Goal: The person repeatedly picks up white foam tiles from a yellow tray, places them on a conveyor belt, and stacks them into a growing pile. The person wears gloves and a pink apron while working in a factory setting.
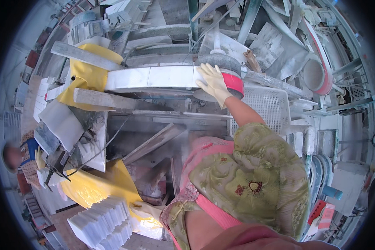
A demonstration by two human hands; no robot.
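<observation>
The grinding table (162, 106) fills the middle of the view, grey with stone dust, its long edges bending with the lens. Along its far edge lies a long white stone strip (154, 78), made of pale tile pieces set end to end, curving from the left toward the right. At the right end of that strip sits a round grey grinding wheel (221, 61) with a red band (234, 83) round its lower rim; the strip's end meets the wheel there.

A white perforated plastic crate (271, 106) stands just beside the wheel, at the table's right edge. Two yellow sheets show on the left: one yellow sheet (85, 75) draped at the table's far left corner under grey stone bars, the other, a lower yellow sheet (100, 185), down near the front left.

A stack of white tiles (102, 221) stands on edge at the lower left, just beside that lower sheet.

The right hand (213, 83), in a pale glove, lies flat with fingers spread on the strip's right end, pressing it against the wheel; the grip is an open palm, not closed round anything. The left hand (148, 210), also gloved, rests down by the tile stack, touching its right side; whether its grip is closed on a tile I cannot tell.
</observation>
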